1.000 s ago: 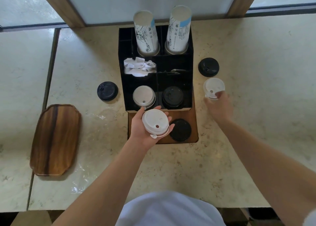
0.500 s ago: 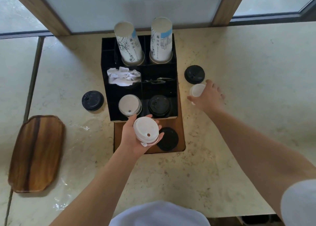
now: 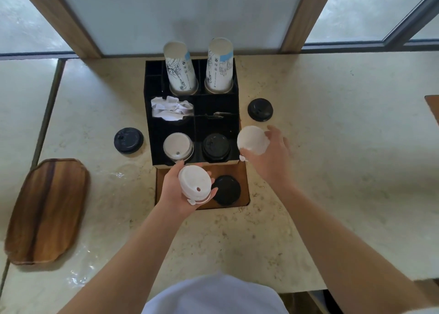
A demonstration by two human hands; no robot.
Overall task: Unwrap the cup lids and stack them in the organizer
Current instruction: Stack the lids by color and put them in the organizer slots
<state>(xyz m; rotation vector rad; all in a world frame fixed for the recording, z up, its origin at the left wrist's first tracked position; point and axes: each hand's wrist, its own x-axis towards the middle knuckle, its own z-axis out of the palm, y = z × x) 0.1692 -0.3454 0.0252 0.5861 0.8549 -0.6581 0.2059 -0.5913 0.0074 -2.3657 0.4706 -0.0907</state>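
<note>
A black organizer (image 3: pixel 149 114) stands on the counter. Its front compartments hold a stack of white lids (image 3: pixel 178 146) on the left and a stack of black lids (image 3: pixel 216 146) on the right. My left hand (image 3: pixel 177 192) holds a white lid stack (image 3: pixel 194 183) just in front of the organizer. My right hand (image 3: pixel 270 157) grips another white lid (image 3: pixel 253 139), lifted off the counter beside the organizer's right wall. Loose black lids lie on the counter at the left (image 3: pixel 128 140), at the right (image 3: pixel 260 109) and on the brown board (image 3: pixel 225 190).
Two upside-down paper cup stacks (image 3: pixel 180 69) (image 3: pixel 219 66) stand in the organizer's back row. Crumpled white wrap (image 3: pixel 171 108) fills a middle compartment. A wooden tray (image 3: pixel 46 210) lies at the left. A brown board (image 3: pixel 235 168) sits under the organizer's front. Window frames rise behind.
My right hand has closed on the white lid at the right, raised it off the counter and brought it left toward the organizer. My left hand has kept its lids in place.
</note>
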